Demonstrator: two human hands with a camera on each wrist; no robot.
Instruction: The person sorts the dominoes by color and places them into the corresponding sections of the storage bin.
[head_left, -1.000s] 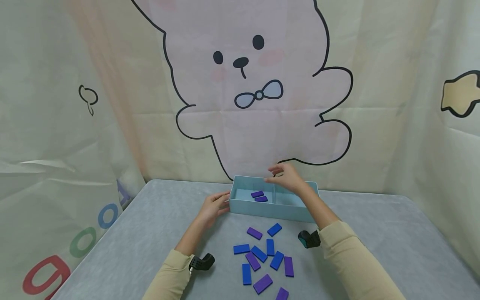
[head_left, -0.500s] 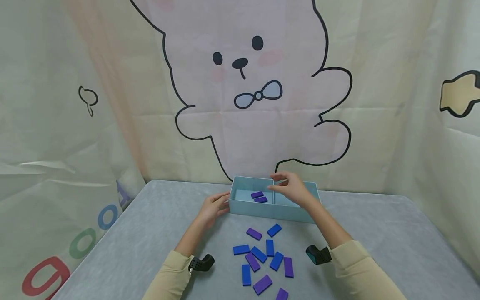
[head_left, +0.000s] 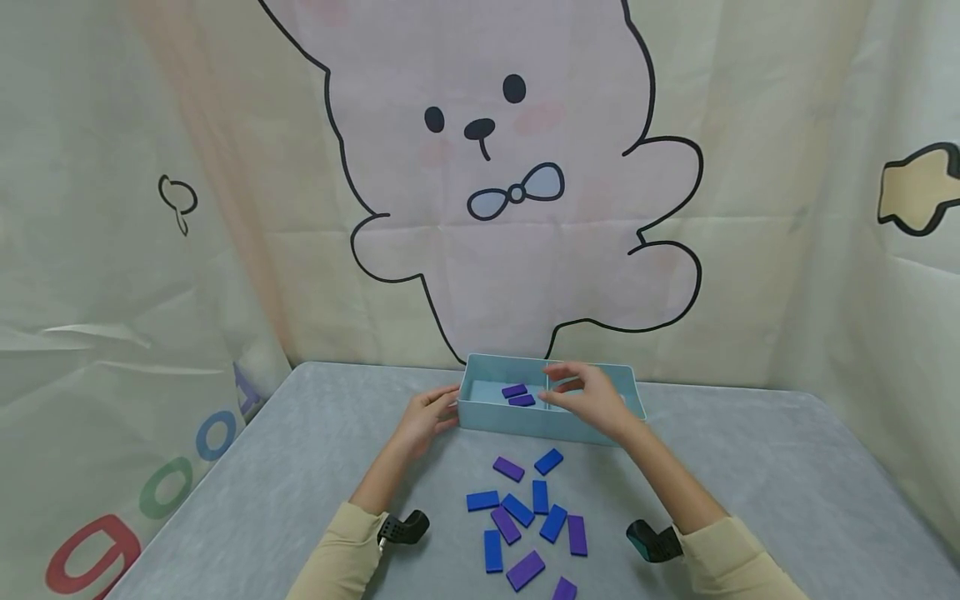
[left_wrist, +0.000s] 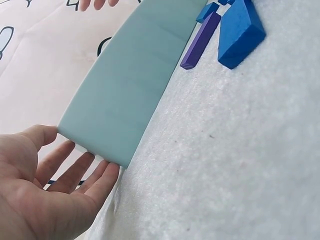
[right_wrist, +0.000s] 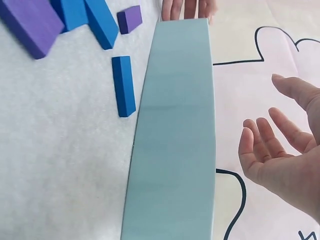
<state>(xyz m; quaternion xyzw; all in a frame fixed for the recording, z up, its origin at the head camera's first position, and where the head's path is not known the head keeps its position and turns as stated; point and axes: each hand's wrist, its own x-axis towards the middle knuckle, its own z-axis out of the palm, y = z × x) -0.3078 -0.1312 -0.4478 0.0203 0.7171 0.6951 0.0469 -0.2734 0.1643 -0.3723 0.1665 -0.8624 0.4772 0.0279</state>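
A light blue divided box (head_left: 525,419) stands toward the back of the table. In its left compartment lie two purple blocks (head_left: 514,390). My left hand (head_left: 425,419) touches the box's left end; in the left wrist view its fingertips (left_wrist: 112,170) rest along that end wall. Over the box, near the divider, hovers my right hand (head_left: 592,402), hiding part of the right compartment. The right wrist view shows its fingers apart and holding nothing. In front of the box lie several loose blocks, among them a blue block (head_left: 548,461) and a purple block (head_left: 508,468).
More blue and purple blocks, such as a purple block (head_left: 526,571) near the front, are scattered on the grey cloth-covered table (head_left: 285,492). Behind the table hangs a curtain (head_left: 480,283) printed with a bear. Each wrist wears a black device (head_left: 405,527).
My right hand has moved down and slightly right, toward me, from above the box's back edge to over the divider. My left hand, the box and the blocks stay in place.
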